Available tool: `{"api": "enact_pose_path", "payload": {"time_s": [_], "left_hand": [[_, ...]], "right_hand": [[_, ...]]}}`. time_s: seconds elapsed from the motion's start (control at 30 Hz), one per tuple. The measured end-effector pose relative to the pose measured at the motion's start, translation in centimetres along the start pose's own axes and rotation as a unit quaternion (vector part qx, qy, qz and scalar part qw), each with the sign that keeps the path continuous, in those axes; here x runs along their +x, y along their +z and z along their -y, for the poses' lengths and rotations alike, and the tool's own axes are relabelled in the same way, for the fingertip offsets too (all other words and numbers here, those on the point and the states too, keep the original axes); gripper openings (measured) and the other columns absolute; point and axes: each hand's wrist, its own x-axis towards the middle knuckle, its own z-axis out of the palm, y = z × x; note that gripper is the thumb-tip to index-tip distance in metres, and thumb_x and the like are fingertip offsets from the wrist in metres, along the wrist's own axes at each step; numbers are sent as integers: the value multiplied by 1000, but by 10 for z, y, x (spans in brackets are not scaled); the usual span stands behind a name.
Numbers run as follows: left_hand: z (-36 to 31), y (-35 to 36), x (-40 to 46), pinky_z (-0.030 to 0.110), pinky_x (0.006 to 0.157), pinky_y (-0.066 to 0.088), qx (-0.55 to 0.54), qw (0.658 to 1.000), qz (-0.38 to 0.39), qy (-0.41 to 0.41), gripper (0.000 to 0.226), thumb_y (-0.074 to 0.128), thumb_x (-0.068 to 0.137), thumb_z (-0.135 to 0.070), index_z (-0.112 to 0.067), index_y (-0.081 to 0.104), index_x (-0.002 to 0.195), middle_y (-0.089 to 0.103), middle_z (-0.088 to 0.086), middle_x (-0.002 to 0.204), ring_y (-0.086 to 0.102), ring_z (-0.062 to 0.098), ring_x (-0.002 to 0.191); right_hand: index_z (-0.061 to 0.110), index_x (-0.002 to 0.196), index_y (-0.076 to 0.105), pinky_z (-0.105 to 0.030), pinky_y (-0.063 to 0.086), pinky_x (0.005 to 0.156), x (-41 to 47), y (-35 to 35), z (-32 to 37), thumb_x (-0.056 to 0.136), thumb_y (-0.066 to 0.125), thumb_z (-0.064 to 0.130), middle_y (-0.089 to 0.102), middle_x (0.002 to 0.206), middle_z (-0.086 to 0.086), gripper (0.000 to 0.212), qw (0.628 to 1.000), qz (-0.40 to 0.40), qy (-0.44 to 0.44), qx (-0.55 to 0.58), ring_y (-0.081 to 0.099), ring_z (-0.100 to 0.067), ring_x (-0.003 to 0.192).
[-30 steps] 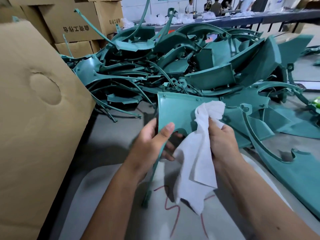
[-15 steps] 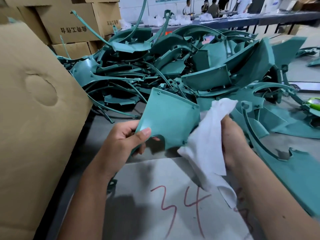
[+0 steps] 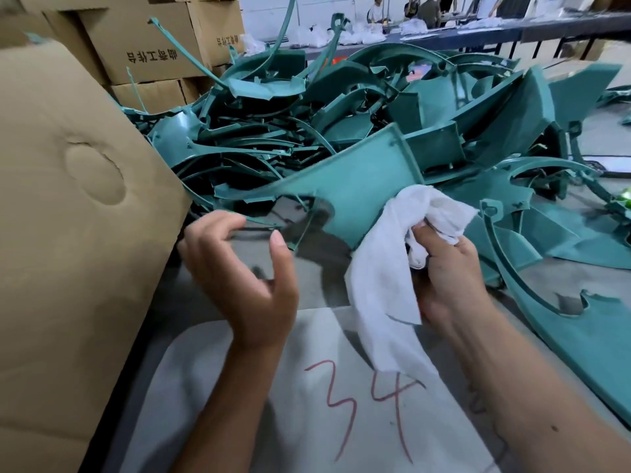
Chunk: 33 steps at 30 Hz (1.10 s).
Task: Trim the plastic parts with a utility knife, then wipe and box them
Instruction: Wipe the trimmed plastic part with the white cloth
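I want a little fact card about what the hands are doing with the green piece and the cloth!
left hand: open, fingers loosely curved, thumb up, holding nothing
right hand: grips the white cloth and the teal plastic part
pile of teal parts: heaped behind the hands
cardboard box flap: on the left
red number 34: written on the grey sheet below the hands

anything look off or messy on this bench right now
The teal plastic parts are heaped in a tangled pile, thin strips jutting up at angles. The part being wiped hangs from the right hand and white cloth alone; the left hand is open beside it.
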Motion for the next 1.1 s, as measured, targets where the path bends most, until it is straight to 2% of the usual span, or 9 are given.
{"api": "enact_pose_path", "payload": {"time_s": [0.07,0.2,0.27,0.37,0.53,0.73,0.9,0.97,1.1], "left_hand": [[-3,10,-10,50,80,48,-92,986,12,-141,36,70,87,-25,-5,52,111,57,5,106,56,28,92],[-19,28,-21,35,85,56,-425,758,184,-459,55,79,76,-42,-11,61,118,76,-3,105,72,17,99],[-21,32,-28,37,85,60,-453,723,184,-488,51,82,76,-36,-8,70,116,77,9,113,74,27,105],[-19,32,-29,47,94,59,-442,730,171,-493,44,83,78,-35,-7,76,112,76,14,115,73,33,108],[-6,21,-13,50,103,52,-466,711,270,-452,34,79,86,-26,-13,75,116,73,15,122,69,35,116],[-23,11,-7,25,82,59,-382,833,216,-336,18,77,88,-9,-12,75,105,80,0,102,77,19,95],[-26,8,-4,17,74,57,-395,842,187,-317,23,75,87,-10,-30,80,96,79,-12,96,76,6,89],[-23,7,-5,17,71,57,-388,834,218,-325,25,76,86,-16,-39,79,95,79,-13,93,75,5,87],[-17,15,-16,23,71,59,-367,818,244,-368,17,80,83,-24,-18,79,99,80,1,97,77,18,91]], "right_hand": [[8,103,74,-37,60,62,-3,5,-4,100,64,10,77,89,-11,11,999,14,19,32,75,-24,73],[13,79,76,-29,56,52,-13,12,-18,100,61,5,71,69,-7,27,994,70,78,40,69,-18,56],[11,81,79,-31,60,58,-19,14,-23,101,57,1,75,78,-12,31,990,108,93,-6,73,-21,66],[7,88,77,-35,61,67,-20,13,-19,101,56,-2,76,87,-14,26,986,127,93,-54,74,-24,75],[11,78,72,-26,51,50,-18,7,-4,96,61,-6,68,66,-9,28,978,147,46,-141,64,-17,53],[14,108,69,-28,46,45,-6,5,-10,93,60,-7,69,76,-11,27,996,16,49,-76,60,-22,55],[35,111,53,-48,57,78,5,-13,-8,88,67,16,70,105,-1,32,944,-106,-91,-299,67,-21,90],[31,114,58,-51,57,85,2,-10,-10,90,66,14,72,109,-4,30,957,-59,-104,-266,69,-21,93],[15,128,65,-54,58,96,-9,6,-11,102,60,35,70,129,-21,34,988,136,28,-70,70,-38,117]]}}
